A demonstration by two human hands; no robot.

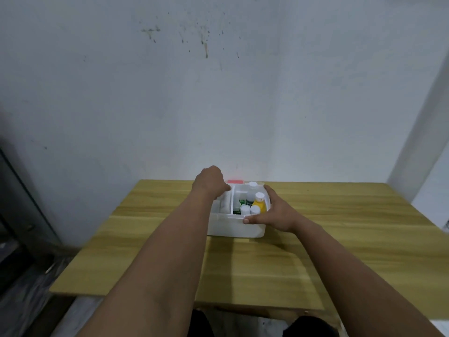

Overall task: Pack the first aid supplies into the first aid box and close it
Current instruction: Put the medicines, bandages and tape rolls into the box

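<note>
The right hand [277,212] lies against the near right corner of the first aid box [235,227], fingers spread — the thumb runs flat along the top of the front wall and the other fingers reach up the right-hand wall. It braces the box rather than pinching anything. The box is white, open on top, and stands on the wooden table [340,251] toward the far edge, close to the wall [218,93].

Inside, a divider splits the box into a left and a right compartment. The right one holds a yellow bottle [259,206] with a white cap, upright, just beside the right hand's fingers; two small white caps [250,210] sit in front of it, and a green packet [239,205] shows to their left. Behind them stands a taller white-capped bottle [251,190].

The left hand [211,182] hangs over the left compartment with the fingers curled downward into it, touching some white packets [226,203] there; whether it grips one cannot be told, since the fingertips are hidden behind the knuckles.

At the far rim of the box a small red strip [235,181] shows — too blurred to say what it is.
</note>
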